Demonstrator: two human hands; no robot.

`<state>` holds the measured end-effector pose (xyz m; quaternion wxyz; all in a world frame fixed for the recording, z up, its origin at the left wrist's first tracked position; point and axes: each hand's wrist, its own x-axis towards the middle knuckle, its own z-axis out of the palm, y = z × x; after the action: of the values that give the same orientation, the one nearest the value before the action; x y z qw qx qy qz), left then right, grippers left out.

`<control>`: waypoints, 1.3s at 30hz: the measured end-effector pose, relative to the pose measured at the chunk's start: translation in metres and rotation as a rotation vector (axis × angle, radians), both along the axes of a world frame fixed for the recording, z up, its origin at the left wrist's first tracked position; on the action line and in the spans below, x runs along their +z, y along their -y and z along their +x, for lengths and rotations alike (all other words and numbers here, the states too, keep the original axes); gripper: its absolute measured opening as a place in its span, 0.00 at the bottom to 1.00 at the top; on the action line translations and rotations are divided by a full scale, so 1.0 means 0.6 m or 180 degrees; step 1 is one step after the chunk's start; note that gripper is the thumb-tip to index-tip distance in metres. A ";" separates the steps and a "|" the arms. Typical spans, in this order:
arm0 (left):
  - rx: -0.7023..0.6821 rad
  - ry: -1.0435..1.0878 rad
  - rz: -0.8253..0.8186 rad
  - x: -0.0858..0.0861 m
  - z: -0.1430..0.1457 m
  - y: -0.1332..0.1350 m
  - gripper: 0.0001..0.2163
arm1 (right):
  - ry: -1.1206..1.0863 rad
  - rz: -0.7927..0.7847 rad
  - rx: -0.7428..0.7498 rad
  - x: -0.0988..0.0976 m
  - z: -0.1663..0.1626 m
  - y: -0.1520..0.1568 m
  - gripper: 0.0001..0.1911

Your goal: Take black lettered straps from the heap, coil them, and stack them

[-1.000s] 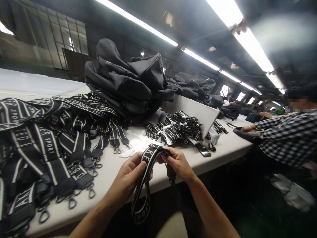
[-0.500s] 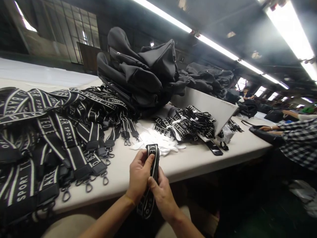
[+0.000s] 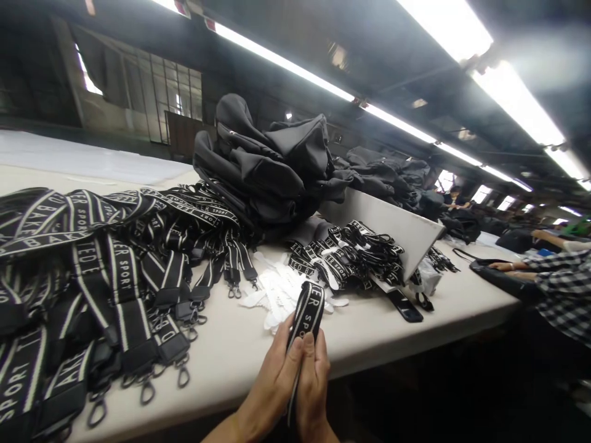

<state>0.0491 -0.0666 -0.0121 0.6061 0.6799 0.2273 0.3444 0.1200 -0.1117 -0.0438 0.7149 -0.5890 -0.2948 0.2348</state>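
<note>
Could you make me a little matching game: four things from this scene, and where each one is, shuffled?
1. single folded strap
2. white strips
3. clip-ended straps
4. checked sleeve

A. at the far right
B. between left hand and right hand
C. spread across the left side
D. heaped just beyond the hands

Pairs: 1-B, 2-D, 3-C, 4-A

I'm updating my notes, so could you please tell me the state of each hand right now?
Left hand: closed, holding a folded strap.
Right hand: closed, holding the same folded strap.
</note>
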 end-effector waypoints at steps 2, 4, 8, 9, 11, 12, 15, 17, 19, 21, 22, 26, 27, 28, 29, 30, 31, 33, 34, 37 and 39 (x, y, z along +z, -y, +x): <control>-0.0063 -0.0010 0.0050 -0.004 0.003 0.008 0.28 | 0.0079 -0.0104 -0.0366 -0.018 0.004 -0.008 0.38; -0.0056 -0.0024 -0.0016 -0.008 0.004 0.010 0.29 | 0.0377 -0.0136 -0.0595 -0.027 0.008 -0.013 0.40; 0.0061 -0.0001 0.0041 -0.008 -0.004 -0.003 0.27 | 0.0678 -0.0304 -0.0120 -0.002 0.027 -0.004 0.35; -0.0092 -0.0042 -0.0082 -0.007 -0.008 -0.008 0.26 | 0.0472 -0.0299 0.0245 0.010 0.035 0.001 0.33; -0.0728 -0.0182 -0.0650 -0.004 -0.016 -0.016 0.26 | -0.0255 -0.0095 0.1037 0.034 0.052 0.015 0.30; -0.1126 -0.0235 -0.1028 -0.003 -0.019 -0.018 0.25 | -0.0633 0.0094 0.1326 0.044 0.059 0.021 0.29; -0.1976 -0.0030 -0.1924 -0.005 -0.021 -0.013 0.21 | -0.1241 0.0790 0.1534 0.063 0.071 0.029 0.23; -0.2112 0.0373 -0.2317 -0.007 -0.017 -0.003 0.20 | -0.1236 0.1153 0.1417 0.070 0.070 0.024 0.14; -0.2021 0.0734 -0.2596 -0.004 -0.013 0.005 0.21 | -0.1286 0.1357 0.1245 0.075 0.067 0.014 0.09; -0.1907 0.0873 -0.2674 0.002 -0.011 0.007 0.22 | -0.1460 0.1448 0.1076 0.079 0.066 0.003 0.11; -0.1886 0.0843 -0.2590 0.005 -0.011 0.005 0.22 | -0.1555 0.1453 0.1022 0.080 0.068 -0.002 0.12; -0.1241 0.0173 -0.0848 0.016 -0.015 -0.009 0.16 | -0.1900 0.1153 0.1060 0.084 0.085 -0.020 0.15; -0.0892 -0.0003 -0.0195 0.016 -0.016 -0.012 0.16 | -0.2024 0.1032 0.1108 0.084 0.089 -0.025 0.15; -0.0552 -0.0135 0.0345 0.015 -0.017 -0.016 0.15 | -0.2159 0.0925 0.1162 0.084 0.092 -0.032 0.15; -0.0284 -0.0221 0.0681 0.014 -0.017 -0.019 0.15 | -0.2289 0.0837 0.1232 0.084 0.095 -0.040 0.14; -0.0131 -0.0273 0.0778 0.012 -0.019 -0.024 0.15 | -0.2381 0.0778 0.1321 0.085 0.097 -0.049 0.14; -0.0072 -0.0322 0.0668 0.012 -0.021 -0.031 0.15 | -0.2405 0.0728 0.1441 0.086 0.100 -0.059 0.14; 0.0005 -0.0339 0.0213 0.016 -0.032 -0.051 0.15 | -0.2140 0.0632 0.1717 0.089 0.110 -0.083 0.20; 0.0077 -0.0318 0.0028 0.019 -0.040 -0.065 0.16 | -0.1796 0.0592 0.1783 0.091 0.119 -0.097 0.24; 0.0637 -0.0216 -0.0079 0.030 -0.074 -0.116 0.20 | 0.0085 0.0220 0.1328 0.092 0.155 -0.153 0.26; 0.1127 -0.0193 -0.0064 0.031 -0.095 -0.149 0.22 | 0.1418 -0.0466 0.0920 0.083 0.175 -0.196 0.18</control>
<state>-0.0082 0.0226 0.0065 0.5357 0.6332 0.3650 0.4229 0.2250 0.0060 0.0060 0.5470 -0.6280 -0.5080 0.2198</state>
